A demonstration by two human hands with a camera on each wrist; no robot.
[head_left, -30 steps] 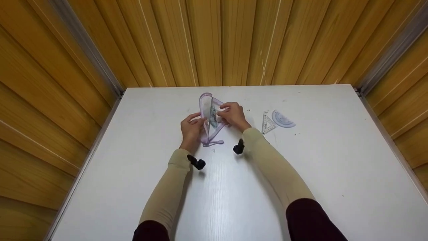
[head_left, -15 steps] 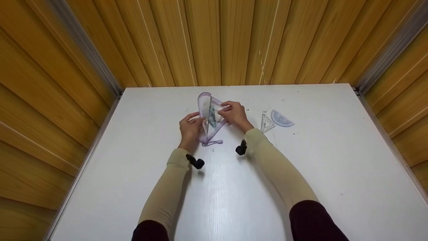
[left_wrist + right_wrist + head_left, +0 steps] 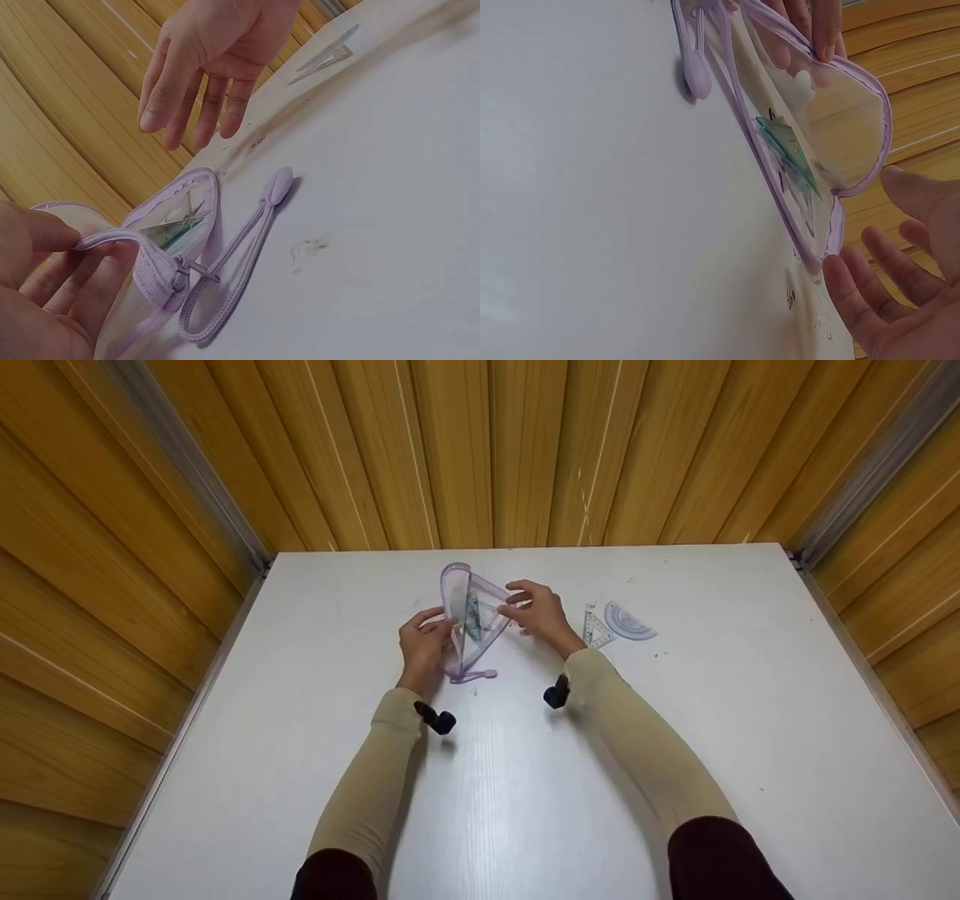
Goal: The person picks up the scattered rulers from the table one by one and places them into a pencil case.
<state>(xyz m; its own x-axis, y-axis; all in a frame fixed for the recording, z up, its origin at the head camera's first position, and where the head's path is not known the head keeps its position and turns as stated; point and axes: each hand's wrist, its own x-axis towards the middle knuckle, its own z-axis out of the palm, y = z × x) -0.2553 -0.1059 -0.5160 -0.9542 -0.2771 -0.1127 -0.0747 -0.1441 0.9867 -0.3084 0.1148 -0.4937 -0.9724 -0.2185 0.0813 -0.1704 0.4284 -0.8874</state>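
Note:
A see-through zip pouch [image 3: 454,585] with lilac trim gapes at the middle of the table. My left hand [image 3: 425,643] pinches its left edge between thumb and fingers. Inside the pouch lies a greenish clear set square [image 3: 791,154], with other clear pieces partly hidden. My right hand [image 3: 546,615] is just beyond the pouch's right edge, fingers spread and holding nothing, as the left wrist view shows. A lilac zip-pull cord [image 3: 279,187] trails from the pouch's near end onto the table.
Right of my right hand, a clear triangle set square [image 3: 598,639] lies beside a clear bluish protractor [image 3: 631,622]. Small dark marks dot the white table [image 3: 480,780]. Wood-patterned walls [image 3: 525,450] enclose its back and sides.
My right hand has drawn back to the right, out of the pouch opening, and its fingers have loosened. The left hand keeps its hold on the pouch edge.

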